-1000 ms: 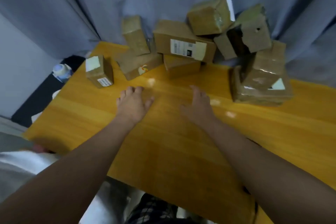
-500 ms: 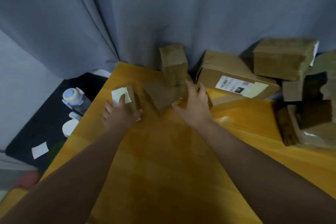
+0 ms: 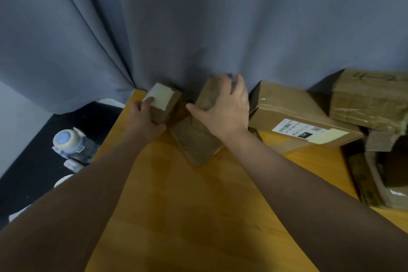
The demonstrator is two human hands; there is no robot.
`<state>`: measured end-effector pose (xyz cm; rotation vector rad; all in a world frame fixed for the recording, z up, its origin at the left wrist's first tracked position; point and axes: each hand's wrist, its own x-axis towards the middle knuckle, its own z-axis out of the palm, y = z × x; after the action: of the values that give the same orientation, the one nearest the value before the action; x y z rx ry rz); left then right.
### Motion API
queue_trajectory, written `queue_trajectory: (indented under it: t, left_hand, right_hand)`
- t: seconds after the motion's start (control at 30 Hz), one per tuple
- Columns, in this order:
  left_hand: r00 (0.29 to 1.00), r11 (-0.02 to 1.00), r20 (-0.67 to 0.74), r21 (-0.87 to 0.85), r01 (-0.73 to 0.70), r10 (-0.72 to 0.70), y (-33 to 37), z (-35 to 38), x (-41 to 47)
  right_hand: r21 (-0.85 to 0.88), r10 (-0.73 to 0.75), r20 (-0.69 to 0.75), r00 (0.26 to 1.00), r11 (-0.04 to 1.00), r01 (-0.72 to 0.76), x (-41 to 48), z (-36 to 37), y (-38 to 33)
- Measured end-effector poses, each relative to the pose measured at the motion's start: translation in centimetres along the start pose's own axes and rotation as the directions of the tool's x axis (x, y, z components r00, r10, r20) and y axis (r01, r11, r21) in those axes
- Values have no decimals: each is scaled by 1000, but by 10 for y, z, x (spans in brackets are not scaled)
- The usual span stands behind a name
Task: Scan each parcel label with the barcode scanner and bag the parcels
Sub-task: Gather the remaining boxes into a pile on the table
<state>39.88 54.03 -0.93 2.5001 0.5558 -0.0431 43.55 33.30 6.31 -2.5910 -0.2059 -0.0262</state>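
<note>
Several brown cardboard parcels lie along the back of the orange wooden table [image 3: 187, 216]. My left hand [image 3: 145, 121] grips a small parcel with a pale label [image 3: 164, 100] at the table's far left corner, thumb under it and fingers on its top. My right hand [image 3: 225, 110] grips an upright narrow parcel [image 3: 208, 95] that stands on a flat parcel [image 3: 196, 146]. To the right lies a larger parcel with a white barcode label [image 3: 295, 117]. No scanner or bag is in view.
A grey curtain [image 3: 198, 17] hangs right behind the parcels. More parcels are stacked at the right [image 3: 368, 99], with an open torn box [image 3: 384, 172] near the edge. Left of the table, a bottle with a blue cap [image 3: 68, 142] stands on a black surface below.
Both hands reached forward from the bare table to the far left corner. The left hand took hold of the small labelled parcel and the right hand closed on the upright one. The view swung left.
</note>
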Motion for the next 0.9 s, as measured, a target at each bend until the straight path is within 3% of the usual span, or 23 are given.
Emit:
queue_trajectory:
  t: [0.1, 0.2, 0.53, 0.8, 0.9]
  left_hand:
    - [978, 995, 187, 17, -98, 93, 12, 8, 19]
    - [941, 995, 330, 34, -95, 79, 8, 12, 16]
    - [940, 998, 342, -56, 17, 3, -13, 25, -82]
    - [923, 980, 367, 193, 46, -116, 2, 44, -186]
    - [915, 976, 386, 216, 33, -116, 10, 57, -230]
  right_hand:
    - [-212, -26, 189, 982, 975, 66, 9, 6, 5]
    - [-237, -72, 234, 970, 963, 128, 7, 5, 12]
    - [-200, -169, 287, 943, 952, 231, -68, -20, 40]
    - [-178, -227, 341, 912, 937, 300, -168, -48, 73]
    - [-144, -251, 357, 900, 937, 318, -208, -65, 99]
